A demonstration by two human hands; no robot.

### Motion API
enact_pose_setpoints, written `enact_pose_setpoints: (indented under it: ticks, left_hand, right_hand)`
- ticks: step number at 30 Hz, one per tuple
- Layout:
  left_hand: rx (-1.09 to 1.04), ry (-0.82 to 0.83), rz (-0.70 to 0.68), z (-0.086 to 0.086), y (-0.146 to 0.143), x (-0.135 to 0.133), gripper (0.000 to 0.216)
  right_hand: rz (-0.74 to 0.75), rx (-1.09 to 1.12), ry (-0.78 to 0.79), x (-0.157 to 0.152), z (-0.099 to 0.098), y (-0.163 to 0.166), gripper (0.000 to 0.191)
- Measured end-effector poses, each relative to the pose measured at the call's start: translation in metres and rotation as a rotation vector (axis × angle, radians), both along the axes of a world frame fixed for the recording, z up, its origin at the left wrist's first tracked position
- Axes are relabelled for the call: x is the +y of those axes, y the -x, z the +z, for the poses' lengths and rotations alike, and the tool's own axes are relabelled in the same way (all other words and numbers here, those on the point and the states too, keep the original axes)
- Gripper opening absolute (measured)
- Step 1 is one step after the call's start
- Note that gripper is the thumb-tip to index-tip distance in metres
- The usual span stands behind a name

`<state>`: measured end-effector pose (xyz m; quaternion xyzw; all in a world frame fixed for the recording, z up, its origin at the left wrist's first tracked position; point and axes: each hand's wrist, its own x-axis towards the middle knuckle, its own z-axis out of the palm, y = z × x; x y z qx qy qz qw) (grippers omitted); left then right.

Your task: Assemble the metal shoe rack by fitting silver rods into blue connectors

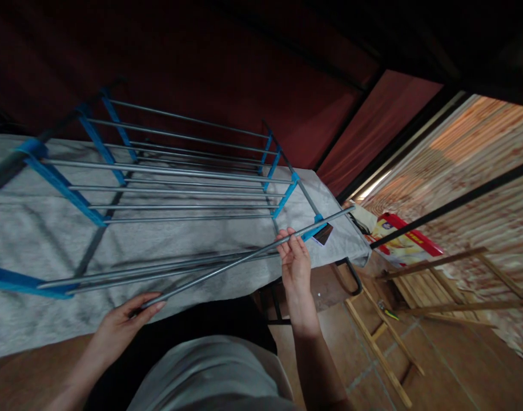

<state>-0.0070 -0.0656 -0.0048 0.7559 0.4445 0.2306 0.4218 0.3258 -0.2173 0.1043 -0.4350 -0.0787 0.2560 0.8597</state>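
Note:
A loose grey metal rod runs slantwise across the front of a rack. My left hand pinches its near left end. Further along, my right hand holds the same rod between thumb and fingers, with the far end sticking out to the right. The rack has blue plastic brackets joined by several metal rods and lies on a cloth-covered table. At its front left, a blue bracket bears the ends of two rods. Another blue bracket sits just beyond my right hand, partly behind the held rod.
Grey cloth covers the table. A dark phone-like object lies near its right end. On the tiled floor to the right are a wooden frame, a wooden chair-like piece and a red-and-yellow box. A dark red wall stands behind.

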Motion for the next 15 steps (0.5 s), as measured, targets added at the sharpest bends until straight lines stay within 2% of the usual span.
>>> enact_pose_setpoints:
  ticks: [3,5,10,15]
  left_hand:
    - [-0.009,0.135,0.078,0.006,0.008,0.002,0.066]
    - [-0.098,0.253,0.154,0.007,0.011,0.003,0.064]
    - [-0.444,0.563,0.332,-0.006,0.019,0.006,0.031]
    - [-0.658,0.699,0.487,-0.004,0.022,0.010,0.037]
  right_hand:
    - [0.000,0.010,-0.025,-0.002,0.002,-0.002,0.024]
    - [0.000,0.006,-0.029,-0.004,0.003,-0.003,0.026]
    - [-0.018,-0.027,-0.020,-0.008,0.003,-0.008,0.031]
    - [-0.054,-0.029,-0.016,-0.015,0.000,-0.019,0.034]
